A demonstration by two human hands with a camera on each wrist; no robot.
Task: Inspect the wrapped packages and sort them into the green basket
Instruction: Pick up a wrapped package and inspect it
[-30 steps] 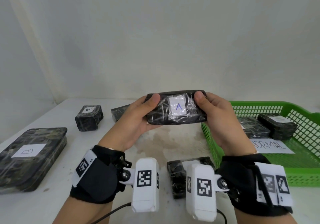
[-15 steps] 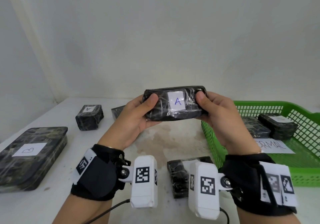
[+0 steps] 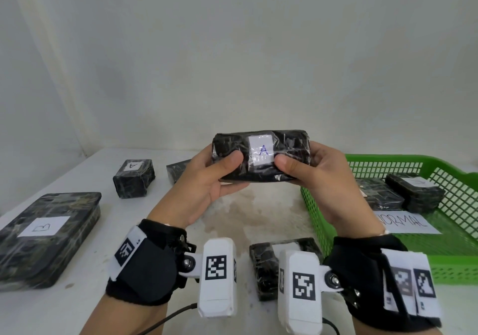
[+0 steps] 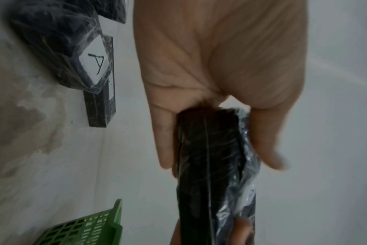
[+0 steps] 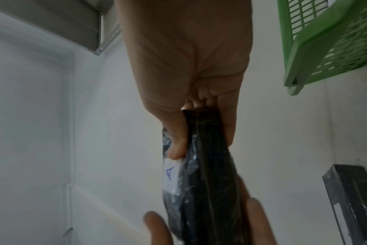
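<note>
Both grips, left hand (image 3: 207, 179) and right hand (image 3: 323, 177), pinch the wrapped package (image 3: 261, 158) (labelled A) above the bench (image 3: 85, 296), beside the green basket (image 3: 439, 265).

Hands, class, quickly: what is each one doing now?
Left hand: holds the package marked A by its left end.
Right hand: holds its right end.

We see a black package (image 3: 260, 158) in glossy, crinkled clear film with a matt paper label (image 3: 261, 150), green latticed plastic basket (image 3: 362, 165) at right, matt stained white table (image 3: 258, 213), black cloth wristbands (image 3: 144, 270).
</note>
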